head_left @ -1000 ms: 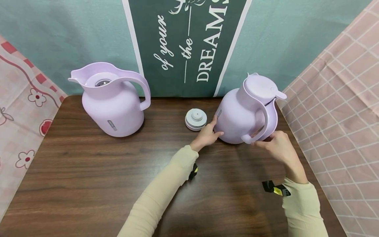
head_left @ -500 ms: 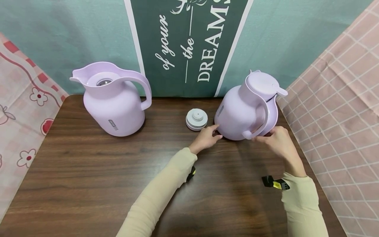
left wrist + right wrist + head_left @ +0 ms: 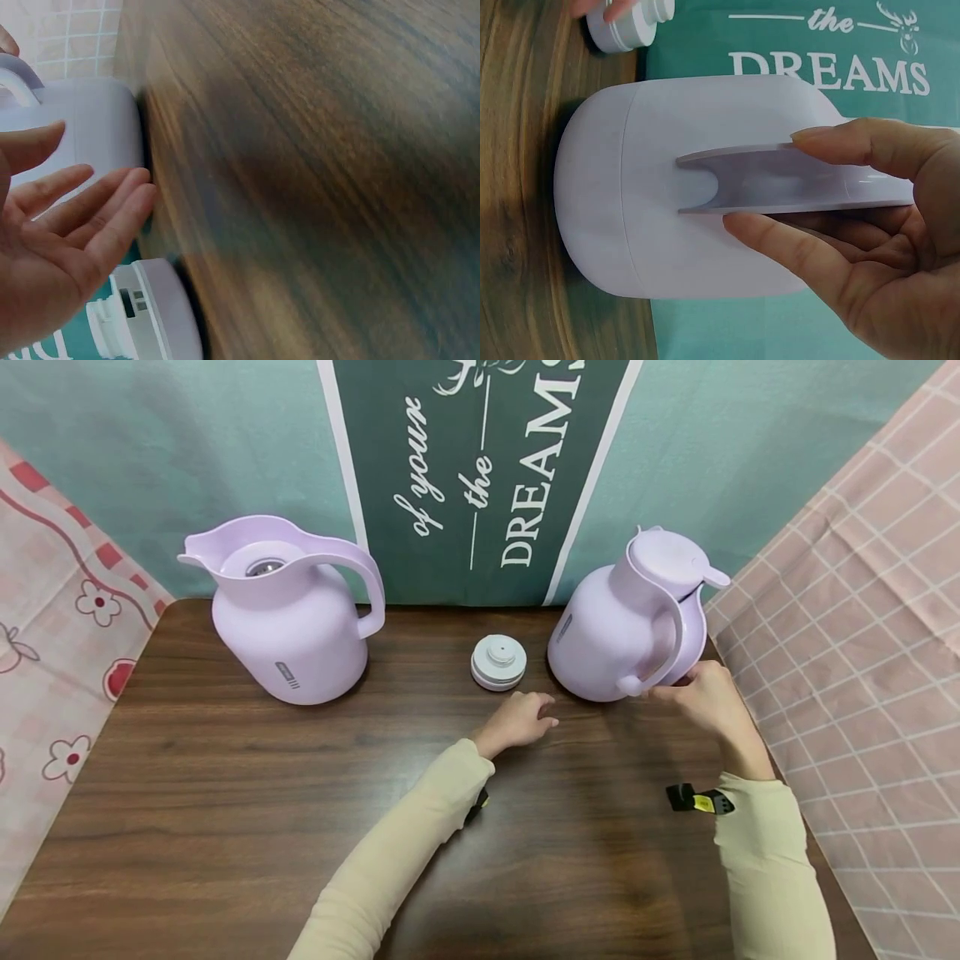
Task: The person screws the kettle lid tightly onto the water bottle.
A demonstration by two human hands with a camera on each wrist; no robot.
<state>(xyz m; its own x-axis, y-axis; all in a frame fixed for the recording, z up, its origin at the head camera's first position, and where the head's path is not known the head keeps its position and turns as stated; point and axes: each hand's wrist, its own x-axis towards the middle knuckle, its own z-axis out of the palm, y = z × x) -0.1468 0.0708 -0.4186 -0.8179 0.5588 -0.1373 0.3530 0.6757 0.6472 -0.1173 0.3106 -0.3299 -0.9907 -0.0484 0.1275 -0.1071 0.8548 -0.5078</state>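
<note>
A lilac vacuum jug [image 3: 592, 639] with its lid on stands upright at the back right. My right hand [image 3: 705, 697] grips its handle [image 3: 780, 180], with the thumb on one side and the fingers on the other in the right wrist view. My left hand [image 3: 517, 720] is off the jug, fingers loosely extended and holding nothing. It hovers just in front of the white round stopper [image 3: 498, 662], which sits between the two jugs. In the left wrist view, the left palm shows bare beside the stopper [image 3: 146, 311].
A second lilac jug [image 3: 288, 635] stands at the back left with its mouth uncovered, its handle pointing right. The brown wood table [image 3: 225, 827] meets a green backdrop [image 3: 660, 460] behind the jugs. Pink gridded cloth [image 3: 862, 652] hangs along the right edge.
The right jug has shifted back toward the backdrop, with the right hand following on its handle. My left hand has let go of the jug's body and drawn slightly back toward me.
</note>
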